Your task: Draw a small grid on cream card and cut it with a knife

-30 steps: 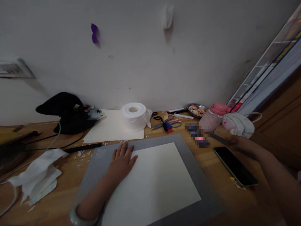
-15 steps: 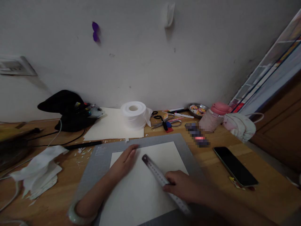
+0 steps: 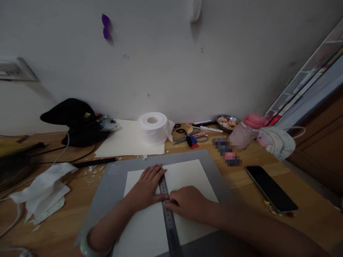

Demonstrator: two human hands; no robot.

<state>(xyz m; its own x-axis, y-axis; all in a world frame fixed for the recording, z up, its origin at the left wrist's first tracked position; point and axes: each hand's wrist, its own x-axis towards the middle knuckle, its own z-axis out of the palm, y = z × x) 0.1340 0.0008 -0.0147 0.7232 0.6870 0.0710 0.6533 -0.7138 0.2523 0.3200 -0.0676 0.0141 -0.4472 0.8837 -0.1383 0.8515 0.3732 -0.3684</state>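
A metal ruler (image 3: 168, 210) lies lengthwise across a white sheet of paper (image 3: 146, 230), which rests on a grey cutting mat (image 3: 99, 200). My left hand (image 3: 146, 187) is spread over the paper on the ruler's left, with fingertips at its far end and the thumb on its middle. From the right, my right hand (image 3: 190, 203) has curled fingers and pinches the ruler's edge with thumb and forefinger. The two hands nearly meet at the ruler.
Behind the mat stand a toilet paper roll (image 3: 152, 130) on spare paper, scissors (image 3: 190, 137), pens (image 3: 211, 129) and a metal bowl (image 3: 227, 123). A pink-lidded bottle (image 3: 245, 132) and a phone (image 3: 271, 189) are on the right. Crumpled tissue (image 3: 46, 191) and paper scraps lie left.
The ruler went from slanting in my right hand to lying straight down the paper. My left hand turned flat and spread onto it; my right hand shifted left along with the ruler.
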